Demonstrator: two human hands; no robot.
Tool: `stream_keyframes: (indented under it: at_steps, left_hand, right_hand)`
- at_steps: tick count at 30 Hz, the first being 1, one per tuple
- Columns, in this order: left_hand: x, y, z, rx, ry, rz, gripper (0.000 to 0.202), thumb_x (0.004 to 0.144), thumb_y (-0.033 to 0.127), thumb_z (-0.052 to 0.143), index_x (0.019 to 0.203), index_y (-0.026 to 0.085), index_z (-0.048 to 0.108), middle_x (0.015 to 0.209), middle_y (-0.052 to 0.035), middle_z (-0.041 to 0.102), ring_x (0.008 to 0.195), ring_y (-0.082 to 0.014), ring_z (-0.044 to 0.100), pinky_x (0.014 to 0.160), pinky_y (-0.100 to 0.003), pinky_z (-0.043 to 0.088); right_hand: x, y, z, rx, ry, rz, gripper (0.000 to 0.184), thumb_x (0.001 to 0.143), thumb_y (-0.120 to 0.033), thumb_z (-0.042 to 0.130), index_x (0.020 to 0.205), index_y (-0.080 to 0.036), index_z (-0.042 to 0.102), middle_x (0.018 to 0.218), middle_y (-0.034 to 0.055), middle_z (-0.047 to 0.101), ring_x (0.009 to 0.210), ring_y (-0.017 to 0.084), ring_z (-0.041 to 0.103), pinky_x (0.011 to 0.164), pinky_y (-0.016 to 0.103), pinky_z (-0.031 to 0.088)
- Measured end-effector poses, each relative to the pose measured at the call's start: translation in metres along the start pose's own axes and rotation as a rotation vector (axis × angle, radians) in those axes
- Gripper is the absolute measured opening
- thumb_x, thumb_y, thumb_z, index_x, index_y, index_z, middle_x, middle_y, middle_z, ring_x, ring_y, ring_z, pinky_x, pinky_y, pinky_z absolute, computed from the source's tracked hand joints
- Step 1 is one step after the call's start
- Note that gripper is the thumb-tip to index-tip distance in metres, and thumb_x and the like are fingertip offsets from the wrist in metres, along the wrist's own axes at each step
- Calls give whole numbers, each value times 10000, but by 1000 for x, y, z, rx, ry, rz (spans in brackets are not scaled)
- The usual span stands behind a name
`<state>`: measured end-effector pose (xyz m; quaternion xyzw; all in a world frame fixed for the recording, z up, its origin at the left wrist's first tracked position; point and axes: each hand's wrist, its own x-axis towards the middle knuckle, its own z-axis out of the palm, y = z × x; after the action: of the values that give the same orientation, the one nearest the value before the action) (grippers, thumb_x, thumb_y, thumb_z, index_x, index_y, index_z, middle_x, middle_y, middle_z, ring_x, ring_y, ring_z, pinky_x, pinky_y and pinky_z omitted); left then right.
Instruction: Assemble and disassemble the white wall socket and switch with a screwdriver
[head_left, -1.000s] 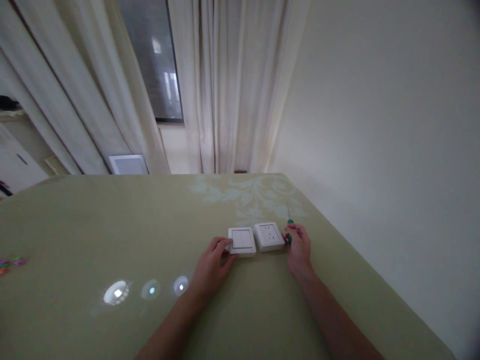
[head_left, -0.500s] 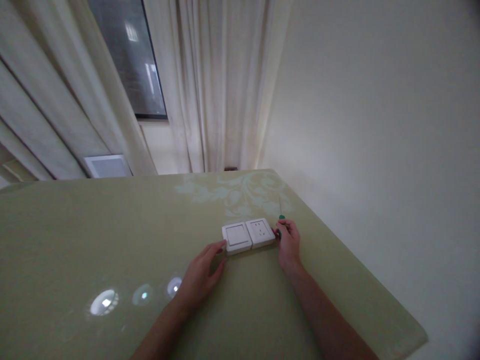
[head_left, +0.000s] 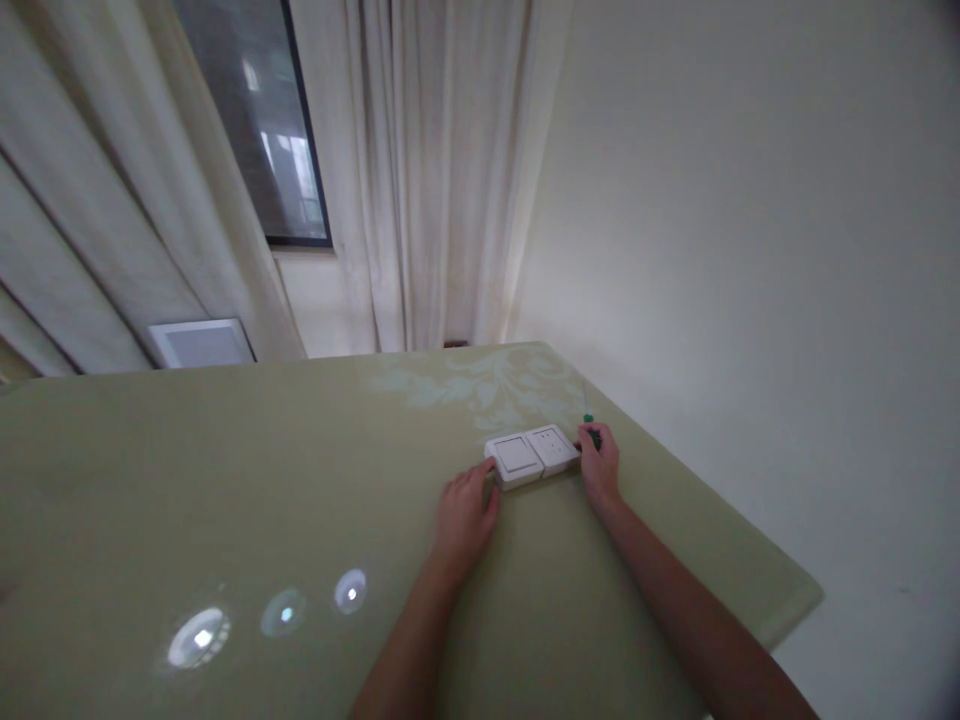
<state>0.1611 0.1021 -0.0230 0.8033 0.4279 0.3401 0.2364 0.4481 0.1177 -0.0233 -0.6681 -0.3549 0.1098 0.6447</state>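
Observation:
A white wall switch (head_left: 516,455) and a white wall socket (head_left: 553,446) lie side by side on the green table. At the switch's left end is my left hand (head_left: 465,508), its fingertips against the edge and its thumb apart, below the near corner. My right hand (head_left: 601,465) is closed round a screwdriver with a green handle (head_left: 589,419). Its thin shaft points away from me, towards the far edge. The fingers of that hand also reach the right end of the socket, though whether they press on it is hard to see.
The table (head_left: 262,470) has a pale leaf pattern at its far right and lamp reflections at the near left. A plain wall (head_left: 750,250) runs along its right side. Beyond the far edge hang curtains (head_left: 427,180), with a window (head_left: 262,130) and a white-framed panel (head_left: 202,343).
The switch and socket appear further right and slightly farther away, both hands along with them. The camera view has shifted a little too. The screwdriver stays in my right hand.

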Motion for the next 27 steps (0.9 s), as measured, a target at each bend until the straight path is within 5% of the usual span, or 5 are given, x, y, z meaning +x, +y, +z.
stream_keyframes:
  at_steps: [21,27]
  left_hand:
    - [11,-1,7,-196,66,-109,452,976,183,574,1424,193,631,1203,-143,817,1135,-326,757,1018,-482,556]
    - [9,-16,-2,-307,151,-162,237,1096,386,629,1117,164,710,1053,-61,762,961,-234,741,915,-432,596]
  right_hand:
    - [-4,-22,8,-91,183,-154,340,1047,-386,724,1311,-175,685,1321,101,707,1134,263,721,971,484,630]
    - [-19,-35,1,44,230,-222,317,1023,-435,724,1207,-177,721,1355,109,681,1261,302,647,1103,555,526]
